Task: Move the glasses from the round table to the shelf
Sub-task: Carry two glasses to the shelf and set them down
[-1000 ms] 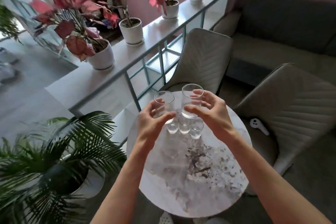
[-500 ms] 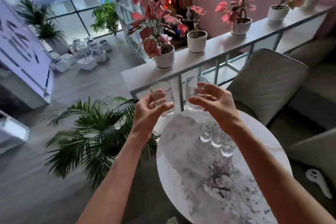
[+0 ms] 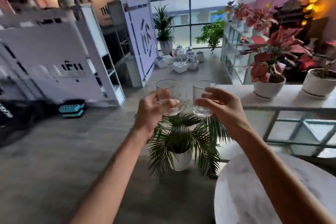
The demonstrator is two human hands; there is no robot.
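Note:
My left hand (image 3: pixel 151 110) grips a clear drinking glass (image 3: pixel 168 91), held upright in the air. Beside it, my right hand (image 3: pixel 221 105) grips a second clear glass (image 3: pixel 201 94), also upright. Both glasses hang above the floor and a potted palm (image 3: pixel 181 142), left of the round marble table (image 3: pixel 245 196), whose edge shows at the bottom right. A white shelf top (image 3: pixel 283 100) with metal framing runs along the right, just right of my right hand. The small glasses on the table are out of view.
Pink-leaved plants in white pots (image 3: pixel 268 88) stand on the shelf top. A white open shelving unit (image 3: pixel 109 71) and white panels stand at the left. A teal box (image 3: pixel 72 109) lies on the floor. Small white pots (image 3: pixel 181 60) cluster by the window.
The view has swung left, away from the table. Both hands with their glasses have come off the table area and now hang over the palm and floor.

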